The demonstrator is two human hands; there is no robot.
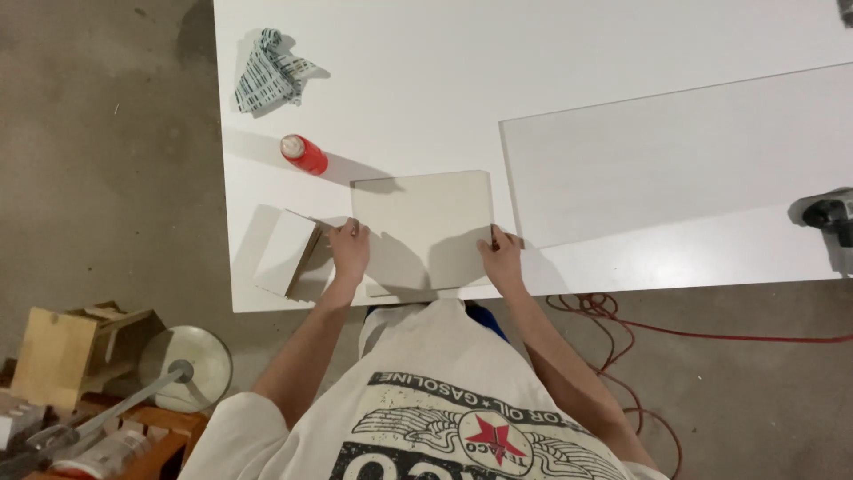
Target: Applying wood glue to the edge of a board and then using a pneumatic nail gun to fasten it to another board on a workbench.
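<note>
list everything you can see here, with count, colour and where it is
table: 1, white, fills upper frame
small panel: 1, off-white, flat at near table edge
large panel: 1, white, flat on table, right
stack of boards: 1, white, near left corner
bottle: 1, red with white cap, lying left
cloth: 1, white with dark pattern, crumpled, far left
power tool: 1, dark, right edge
cord: 1, red, on floor
left hand: 1, on small panel's left edge
right hand: 1, on its right edge

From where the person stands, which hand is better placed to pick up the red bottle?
Left, probably. The left hand rests on the small board's left edge, just below the red bottle; the right hand sits at the opposite edge, farther off.
</note>
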